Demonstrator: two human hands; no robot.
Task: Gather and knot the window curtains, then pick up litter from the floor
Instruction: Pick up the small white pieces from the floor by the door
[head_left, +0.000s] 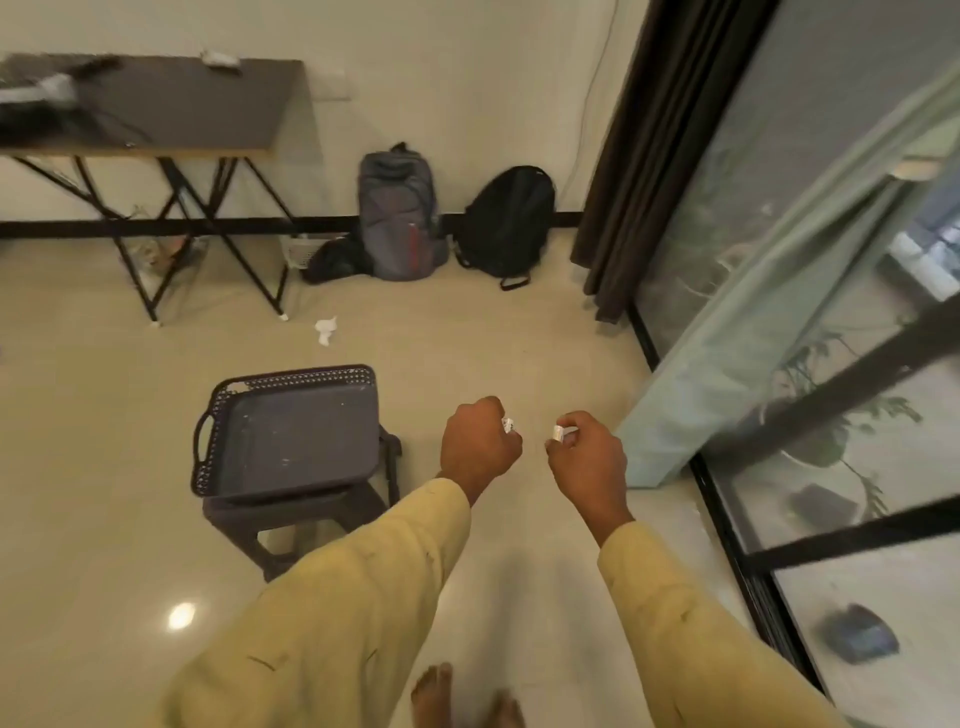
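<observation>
Peeking from curled fingers (511, 441): paper scraps (508, 426).

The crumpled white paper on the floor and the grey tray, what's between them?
Nothing: in the head view only bare floor separates the paper from the tray.

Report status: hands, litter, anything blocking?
Left hand and right hand each shut on a white scrap. One crumpled paper on floor near folding table. Path clear; tray on stool alongside.
</observation>
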